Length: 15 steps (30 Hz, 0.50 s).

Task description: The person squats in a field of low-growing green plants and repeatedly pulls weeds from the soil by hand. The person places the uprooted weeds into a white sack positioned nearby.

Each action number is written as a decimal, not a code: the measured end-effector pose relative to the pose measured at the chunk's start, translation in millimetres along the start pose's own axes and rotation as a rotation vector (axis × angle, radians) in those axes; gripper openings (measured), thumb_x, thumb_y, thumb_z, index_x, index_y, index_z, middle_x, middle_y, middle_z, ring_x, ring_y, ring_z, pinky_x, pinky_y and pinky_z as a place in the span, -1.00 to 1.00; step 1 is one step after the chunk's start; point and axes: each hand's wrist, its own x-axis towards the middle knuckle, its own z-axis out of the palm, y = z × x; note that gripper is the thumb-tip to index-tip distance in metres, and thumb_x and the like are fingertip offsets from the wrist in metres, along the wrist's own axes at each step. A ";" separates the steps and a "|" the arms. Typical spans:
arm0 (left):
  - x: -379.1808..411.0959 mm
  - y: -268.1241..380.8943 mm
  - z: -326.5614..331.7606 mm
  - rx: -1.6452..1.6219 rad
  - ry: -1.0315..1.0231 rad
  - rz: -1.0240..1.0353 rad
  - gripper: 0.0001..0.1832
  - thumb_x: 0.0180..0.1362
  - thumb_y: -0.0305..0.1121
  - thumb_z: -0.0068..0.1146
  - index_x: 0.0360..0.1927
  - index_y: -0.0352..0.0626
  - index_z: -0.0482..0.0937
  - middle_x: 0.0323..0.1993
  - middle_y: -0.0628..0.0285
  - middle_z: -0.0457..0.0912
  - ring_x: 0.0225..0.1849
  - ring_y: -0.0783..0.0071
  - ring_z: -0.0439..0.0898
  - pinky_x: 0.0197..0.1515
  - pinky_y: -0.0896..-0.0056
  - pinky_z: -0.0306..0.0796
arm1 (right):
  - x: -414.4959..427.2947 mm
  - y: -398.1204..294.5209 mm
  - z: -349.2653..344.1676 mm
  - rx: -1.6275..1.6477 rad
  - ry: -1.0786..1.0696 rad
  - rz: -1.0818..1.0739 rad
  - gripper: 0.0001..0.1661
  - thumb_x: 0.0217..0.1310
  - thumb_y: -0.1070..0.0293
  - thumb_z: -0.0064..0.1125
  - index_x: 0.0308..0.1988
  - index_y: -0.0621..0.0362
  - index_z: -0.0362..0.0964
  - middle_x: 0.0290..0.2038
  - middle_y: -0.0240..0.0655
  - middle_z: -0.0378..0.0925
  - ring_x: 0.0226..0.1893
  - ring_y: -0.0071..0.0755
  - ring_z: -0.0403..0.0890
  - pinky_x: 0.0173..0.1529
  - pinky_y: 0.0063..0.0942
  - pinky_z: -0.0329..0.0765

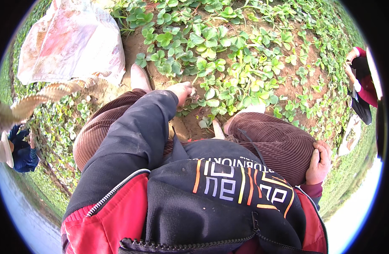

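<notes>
My left hand (182, 91) reaches down to the soil at the edge of low strawberry plants (210, 63). Its fingers are bunched beside the leaves, and a small pale, dirty bit shows at the fingertips. Whether the hand grips that bit, I cannot tell. On my right knee, over brown corduroy trousers (270, 136), rests my right hand (320, 162) with nothing visible in it. Between my legs a pale, narrow, stick-like object (218, 129) pokes up from the ground, its lower part hidden by my clothing.
A soiled white woven sack (73, 44) lies at the upper left. A thick twisted rope (51, 95) crosses nearby. One person in a hat (19, 152) is at the far left, another person (361, 79) at the right. Beside the latter lies a whitish sack (350, 135).
</notes>
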 end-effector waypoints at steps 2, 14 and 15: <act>-3.3 13.6 16.1 0.208 -0.080 0.151 -0.74 0.00 -0.46 0.07 -0.17 -0.07 0.53 -0.01 0.15 0.47 0.01 0.17 0.48 0.06 0.25 0.36 | 0.6 -0.4 -1.1 -0.028 -0.015 0.000 -0.81 0.13 0.60 -0.08 -0.27 0.28 0.47 -0.14 -0.13 0.50 -0.05 -0.16 0.49 0.11 -0.34 0.37; -13.8 13.9 20.1 0.406 -0.142 0.264 -0.62 -0.01 -0.49 0.02 -0.05 -0.02 0.50 -0.05 0.24 0.43 -0.02 0.19 0.46 0.05 0.30 0.38 | 1.1 -1.1 -0.9 -0.026 -0.017 0.015 -0.81 0.14 0.61 -0.09 -0.27 0.28 0.47 -0.14 -0.14 0.49 -0.05 -0.18 0.48 0.11 -0.34 0.37; -15.2 16.8 21.7 0.460 -0.167 0.277 -0.63 0.00 -0.49 0.01 -0.05 -0.02 0.50 -0.04 0.26 0.43 -0.02 0.20 0.46 0.05 0.30 0.38 | 0.6 -0.8 -1.4 -0.019 -0.014 0.000 -0.81 0.14 0.61 -0.09 -0.27 0.28 0.47 -0.14 -0.14 0.49 -0.05 -0.18 0.49 0.11 -0.34 0.37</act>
